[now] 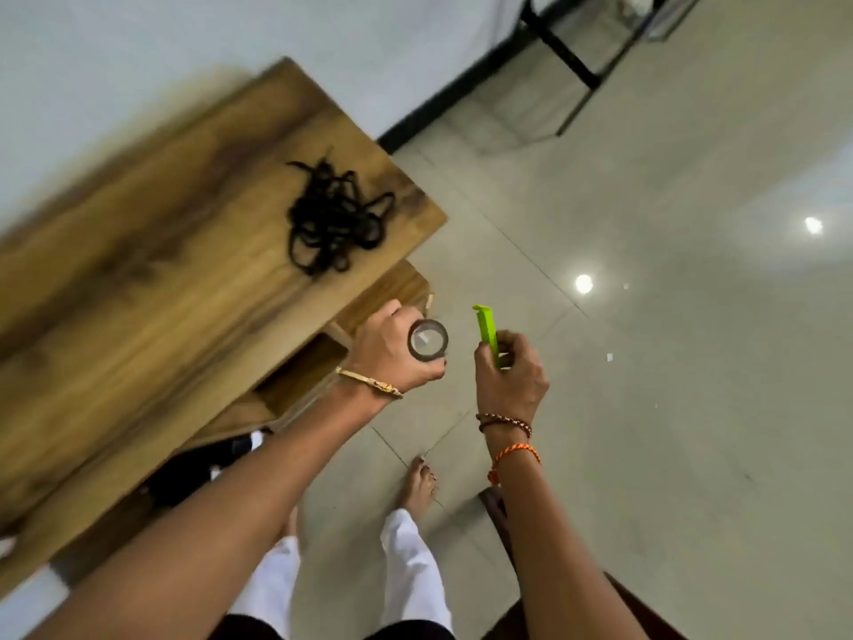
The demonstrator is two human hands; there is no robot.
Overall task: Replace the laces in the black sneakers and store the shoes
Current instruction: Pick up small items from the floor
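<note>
Head cam is motion-blurred, tilted hard. My left hand [392, 348] grips a roll of tape [428, 340], fingers curled round it, open core facing the camera, roll looks dark-rimmed with a pale centre. My right hand [510, 376] pinches a bright green plastic tool [488, 332], thin and flat, hooked tip pointing up; can't tell exactly what it is. Both hands are held out over the floor [646, 316], just past the corner of the wooden table [138, 270], near each other but apart. Task item: black laces [332, 219] sit in one tangled pile on the tabletop near its far right corner, well apart from both hands. They read as thin, matte black cord, loops overlapping, a couple of loose ends sticking out at the top; can't count how many laces. Something black with white patches [203, 468] sits low under the table edge, partly hidden by my left forearm, too blurred to call it a sneaker. Bare feet [420, 485] on pale tile below.
</note>
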